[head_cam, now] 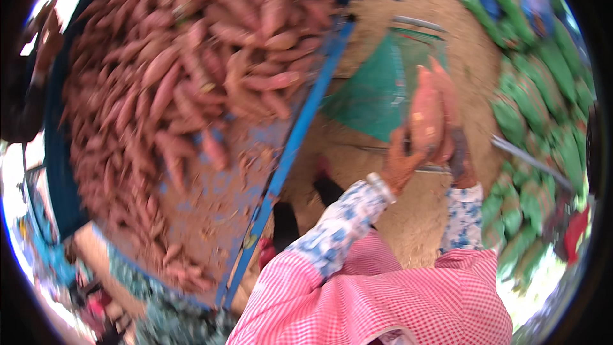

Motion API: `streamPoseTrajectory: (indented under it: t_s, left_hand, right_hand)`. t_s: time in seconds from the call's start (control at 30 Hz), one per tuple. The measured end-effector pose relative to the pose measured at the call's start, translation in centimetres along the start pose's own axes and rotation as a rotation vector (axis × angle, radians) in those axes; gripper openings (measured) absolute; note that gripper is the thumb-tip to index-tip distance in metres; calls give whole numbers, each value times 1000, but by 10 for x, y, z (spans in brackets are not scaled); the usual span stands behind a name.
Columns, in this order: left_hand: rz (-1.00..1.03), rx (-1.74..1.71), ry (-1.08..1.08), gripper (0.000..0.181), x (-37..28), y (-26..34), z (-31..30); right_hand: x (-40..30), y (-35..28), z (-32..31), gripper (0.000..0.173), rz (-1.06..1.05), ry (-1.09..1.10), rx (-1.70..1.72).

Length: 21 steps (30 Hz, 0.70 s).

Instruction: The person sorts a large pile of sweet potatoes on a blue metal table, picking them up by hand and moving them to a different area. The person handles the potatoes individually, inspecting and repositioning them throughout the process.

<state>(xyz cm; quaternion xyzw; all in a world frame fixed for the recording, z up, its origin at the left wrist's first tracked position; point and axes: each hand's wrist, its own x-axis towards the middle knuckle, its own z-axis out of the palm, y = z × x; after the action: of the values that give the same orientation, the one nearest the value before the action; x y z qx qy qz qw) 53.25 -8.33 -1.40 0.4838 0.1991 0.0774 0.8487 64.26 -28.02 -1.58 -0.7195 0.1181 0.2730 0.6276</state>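
Note:
Between my two hands, in front of my body, I hold several large reddish sweet potatoes (425,112) with their tips pointing away from me. My left hand (401,163), its wrist in a blue-flowered white sleeve, grips them from the left. My right hand (460,158), dark with soil, presses on their right side. Beyond and below them a green mesh sack (376,86) hangs at a metal frame (419,23). A big heap of sweet potatoes (191,57) fills the blue truck bed at the left. The picture is somewhat blurred.
The truck bed's blue metal edge (306,120) runs diagonally left of my arms. Filled green mesh sacks (522,110) are stacked at the right, with a grey metal bar (531,160) before them. Another person's arm (40,72) shows at the far left. Bare soil (416,230) lies beneath.

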Motion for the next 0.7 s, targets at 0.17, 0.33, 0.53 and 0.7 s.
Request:
streamPoseTrajectory:
  t_s: [0.17, 0.33, 0.53, 0.7]
  left_hand:
    - [210, 419, 41, 52, -34, -5, -76]
    - [266, 897, 778, 51, -84, 27, -283]
    - [-29, 1171, 1244, 66, -125, 94, -509]
    - [-501, 1124, 1183, 98, -66, 166, -527]
  right_hand:
    - [-3, 5, -6, 56, 57, 107, -284]
    - [-21, 36, 32, 48, -101, 13, -352]
    - [-69, 21, 168, 39, -679, -71, -779]
    - [-86, 22, 312, 36, -773, -443, -818]
